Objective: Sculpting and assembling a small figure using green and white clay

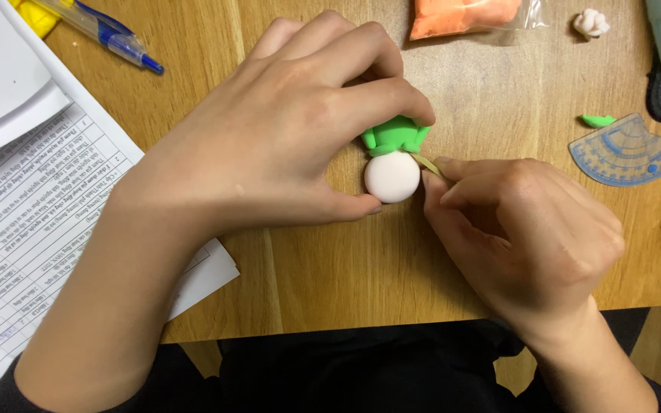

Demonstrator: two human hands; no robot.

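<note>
Pinching the white clay ball (392, 177) and green clay piece (396, 135), left hand (284, 130) has thumb under the ball, index finger on the green. Right hand (522, 229) fingers closed on a thin stick (427, 164), tip touching the ball's right side. Blue protractor (627, 151) lies right of them.

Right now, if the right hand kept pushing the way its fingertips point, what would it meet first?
The right hand points left and slightly up, pinching a thin stick. First in line is the white clay ball, with the green clay piece just above; the stick tip seems already at their seam.
</note>
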